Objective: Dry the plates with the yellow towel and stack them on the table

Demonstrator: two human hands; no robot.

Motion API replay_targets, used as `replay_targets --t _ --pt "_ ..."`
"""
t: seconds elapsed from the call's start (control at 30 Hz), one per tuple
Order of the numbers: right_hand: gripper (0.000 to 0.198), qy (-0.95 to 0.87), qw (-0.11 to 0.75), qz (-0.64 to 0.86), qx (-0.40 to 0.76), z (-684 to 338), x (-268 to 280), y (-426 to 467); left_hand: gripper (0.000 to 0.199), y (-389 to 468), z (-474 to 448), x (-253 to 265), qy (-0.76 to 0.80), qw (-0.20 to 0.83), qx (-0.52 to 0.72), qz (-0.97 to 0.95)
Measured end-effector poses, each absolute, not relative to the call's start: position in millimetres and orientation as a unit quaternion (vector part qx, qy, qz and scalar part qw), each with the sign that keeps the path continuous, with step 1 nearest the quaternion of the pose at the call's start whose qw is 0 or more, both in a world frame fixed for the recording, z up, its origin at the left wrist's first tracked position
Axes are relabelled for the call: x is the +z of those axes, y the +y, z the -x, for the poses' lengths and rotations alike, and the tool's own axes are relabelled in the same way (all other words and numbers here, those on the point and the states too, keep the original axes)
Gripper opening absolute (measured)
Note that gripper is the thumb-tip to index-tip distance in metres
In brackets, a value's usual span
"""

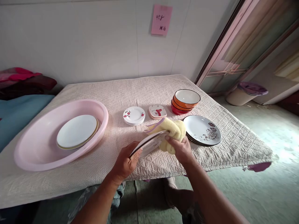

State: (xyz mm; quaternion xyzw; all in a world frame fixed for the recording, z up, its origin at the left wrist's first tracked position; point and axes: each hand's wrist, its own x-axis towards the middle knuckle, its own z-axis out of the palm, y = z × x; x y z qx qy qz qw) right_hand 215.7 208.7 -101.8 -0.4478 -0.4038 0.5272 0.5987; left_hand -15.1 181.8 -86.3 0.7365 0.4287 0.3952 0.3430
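Note:
Tilted above the table's front edge is a white plate (149, 143) with a dark rim and a floral print. My left hand (128, 158) grips its left edge, thumb on the face. At the opposite edge my right hand (181, 149) is closed on a pale yellow cloth (174, 129), which wraps over the plate's rim. Part of the plate is covered by the cloth. Just right of the cloth lies a stack of larger white plates (198, 129) with dark rims and a grey-brown flower pattern.
A pink basin (30, 149) at left holds stacked white plates (77, 132). Behind my hands sit small flowered plates (134, 115), square dishes (157, 111) and stacked orange and red bowls (186, 101). A quilted cloth covers the table (112, 90); a bin (243, 93) stands beyond it.

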Motion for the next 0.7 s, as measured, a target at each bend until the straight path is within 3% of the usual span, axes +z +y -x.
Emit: replay_targets --t 0.13,0.37,0.7 --pt "0.047 -0.289 0.615 0.376 0.629 -204 -99 208 0.028 178 3 -88 0.485 0.393 0.499 -0.601" --pt "0.056 -0.188 0.565 0.316 0.739 -167 -106 194 0.046 179 -21 -88 0.512 0.435 0.635 -0.381" --pt "0.065 -0.163 0.644 0.404 0.629 -161 -99 198 0.048 190 -9 -98 0.479 0.543 0.551 -0.415"
